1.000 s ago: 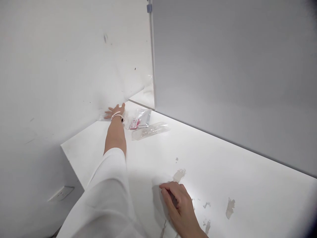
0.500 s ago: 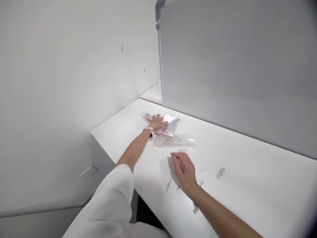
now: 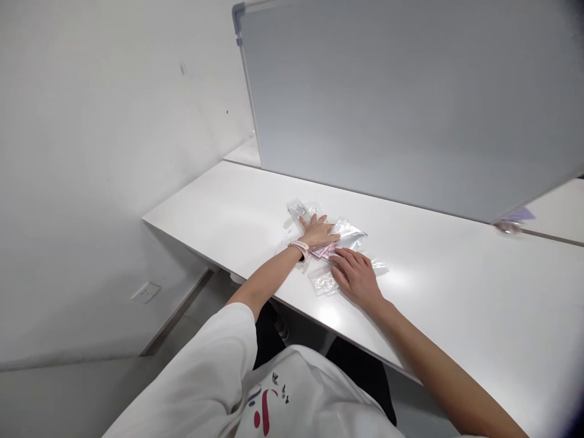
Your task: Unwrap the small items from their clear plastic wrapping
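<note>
My left hand point(image 3: 317, 234) lies spread over a small pile of clear plastic packets, fingers apart, a pale pink watch band point(image 3: 300, 247) on its wrist. A clear packet point(image 3: 297, 210) with dark marks sticks out beyond its fingertips. Beneath its edge a pink-and-white printed piece point(image 3: 325, 250) shows in part. To its right lies a shiny silvery bag point(image 3: 350, 233). My right hand point(image 3: 358, 274) rests palm down with fingers stretched out, on top of a crinkled clear plastic bag point(image 3: 323, 283). What lies under both palms is hidden.
The white table point(image 3: 205, 201) runs from the left wall to the right. A grey board point(image 3: 387, 109) stands along its far edge. At the right, by the board's lower corner, are a small shiny thing point(image 3: 510, 227) and a purple piece point(image 3: 521, 214). A wall socket point(image 3: 146, 292) is at left.
The view has turned right and down. My right hand has gone from a curled pose above the table to lying flat on the plastic. The left hand and packets have shifted rightward along the table.
</note>
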`<state>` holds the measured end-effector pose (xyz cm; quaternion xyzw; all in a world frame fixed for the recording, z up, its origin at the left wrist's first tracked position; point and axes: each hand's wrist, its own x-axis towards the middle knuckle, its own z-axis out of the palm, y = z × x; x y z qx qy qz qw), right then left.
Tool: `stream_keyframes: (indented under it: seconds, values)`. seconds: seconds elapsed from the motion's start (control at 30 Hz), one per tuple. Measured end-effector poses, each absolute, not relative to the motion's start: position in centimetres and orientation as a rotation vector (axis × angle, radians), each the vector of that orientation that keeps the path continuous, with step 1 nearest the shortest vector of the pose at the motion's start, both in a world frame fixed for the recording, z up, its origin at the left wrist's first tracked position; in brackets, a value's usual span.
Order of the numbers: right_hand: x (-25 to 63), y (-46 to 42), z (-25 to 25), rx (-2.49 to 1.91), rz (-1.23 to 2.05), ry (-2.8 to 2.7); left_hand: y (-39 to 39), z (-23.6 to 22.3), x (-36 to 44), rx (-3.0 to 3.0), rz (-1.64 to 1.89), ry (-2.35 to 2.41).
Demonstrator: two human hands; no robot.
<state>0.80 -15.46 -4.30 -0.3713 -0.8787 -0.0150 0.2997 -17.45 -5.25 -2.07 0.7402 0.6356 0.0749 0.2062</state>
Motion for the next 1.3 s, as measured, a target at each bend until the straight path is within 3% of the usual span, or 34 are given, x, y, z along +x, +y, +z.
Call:
stream_keyframes:
  seconds: [0.27, 0.43, 0.63, 0.9, 1.07, 1.3]
  values:
    - [12.2, -18.1, -4.2, -1.067, -0.002, -2.350, -9.1, -1.3, -11.4, 1.945, 0.650, 1.209]
    - [15.2, -15.1, -5.1, -1.127, 0.019, -2.263, -9.1, -0.5, -13.1, 1.678, 1.015, 1.562]
    - [14.9, -9.0, -5.8, -1.175, 0.021, -2.119, -7.1, -1.5, -10.3, 1.737, 0.822, 1.951]
    - [14.8, -7.9, -6.0, -1.193, 0.013, -2.113, -2.4, -1.9, -8.9, 1.867, 0.487, 1.962]
    - [16.5, -7.0, -6.4, -1.269, 0.008, -2.042, -5.6, -2.1, -11.6, 2.005, 0.484, 1.809]
    - [14.2, -9.3, -4.9, -1.285, -0.294, -1.842, -11.1, -1.7, -10.6, 2.280, 0.394, 1.853]
